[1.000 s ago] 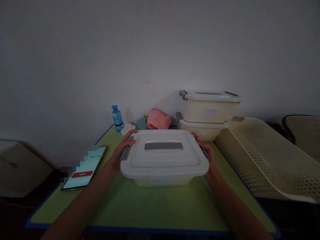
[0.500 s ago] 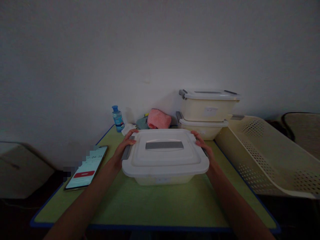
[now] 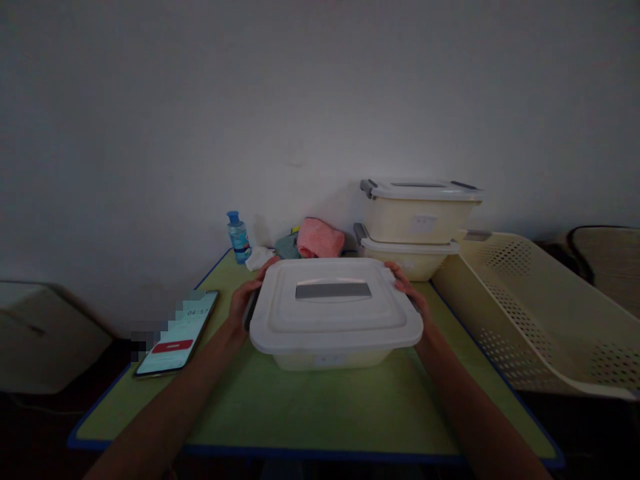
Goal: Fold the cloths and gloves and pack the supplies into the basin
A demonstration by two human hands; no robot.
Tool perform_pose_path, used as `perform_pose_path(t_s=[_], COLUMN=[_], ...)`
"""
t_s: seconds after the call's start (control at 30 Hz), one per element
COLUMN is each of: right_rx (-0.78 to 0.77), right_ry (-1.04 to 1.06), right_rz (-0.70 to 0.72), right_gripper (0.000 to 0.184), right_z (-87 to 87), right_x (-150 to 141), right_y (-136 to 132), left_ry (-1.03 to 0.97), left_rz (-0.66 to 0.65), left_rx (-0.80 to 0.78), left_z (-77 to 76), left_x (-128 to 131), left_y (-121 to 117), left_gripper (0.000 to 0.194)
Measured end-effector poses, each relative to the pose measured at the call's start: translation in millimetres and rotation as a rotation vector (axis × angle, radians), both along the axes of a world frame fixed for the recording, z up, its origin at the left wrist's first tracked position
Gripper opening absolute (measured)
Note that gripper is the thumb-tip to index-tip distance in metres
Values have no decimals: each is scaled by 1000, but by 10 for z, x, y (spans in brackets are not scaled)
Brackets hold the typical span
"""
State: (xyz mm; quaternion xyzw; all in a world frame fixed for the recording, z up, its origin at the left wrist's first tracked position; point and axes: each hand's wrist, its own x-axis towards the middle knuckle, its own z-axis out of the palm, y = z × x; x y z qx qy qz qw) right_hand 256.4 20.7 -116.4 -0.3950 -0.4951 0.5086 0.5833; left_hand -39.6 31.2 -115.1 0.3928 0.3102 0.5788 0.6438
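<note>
A white lidded plastic box (image 3: 334,312) with a grey handle strip on its lid stands in the middle of the green table (image 3: 310,407). My left hand (image 3: 245,298) grips its left side at the grey latch, fingers curled over the lid's edge. Over on the right side, my right hand (image 3: 411,293) holds the box the same way, its fingers bent onto the lid's far corner. The box's lid hides the palms of both hands.
Two more lidded boxes (image 3: 416,227) are stacked at the back right. A perforated cream basket (image 3: 530,313) leans off the table's right side. A phone (image 3: 177,331) lies at the left edge. A small blue bottle (image 3: 239,237) and pink cloth (image 3: 320,239) sit by the wall.
The left grey latch, visible beside my left hand earlier, is now mostly covered by the hand and lid edge. The view has shifted slightly right.
</note>
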Motion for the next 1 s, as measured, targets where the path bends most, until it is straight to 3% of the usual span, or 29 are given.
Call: perform_pose_path(t_s=[0.3, 0.5, 0.8, 1.0], right_rx=[0, 11, 34, 56], right_ry=[95, 3, -87, -109], right_rz=[25, -12, -52, -22], right_gripper=[51, 53, 50, 43], right_z=[-44, -66, -86, -67], right_x=[19, 48, 113, 137], right_y=[38, 29, 61, 45], left_ry=[-155, -132, -107, -135], left_rz=[-24, 14, -57, -63], left_rx=[-47, -69, 18, 21], left_z=[-100, -80, -246, -262], left_x=[-34, -22, -110, -110], left_y=[18, 15, 130, 142], left_gripper=[54, 55, 50, 50])
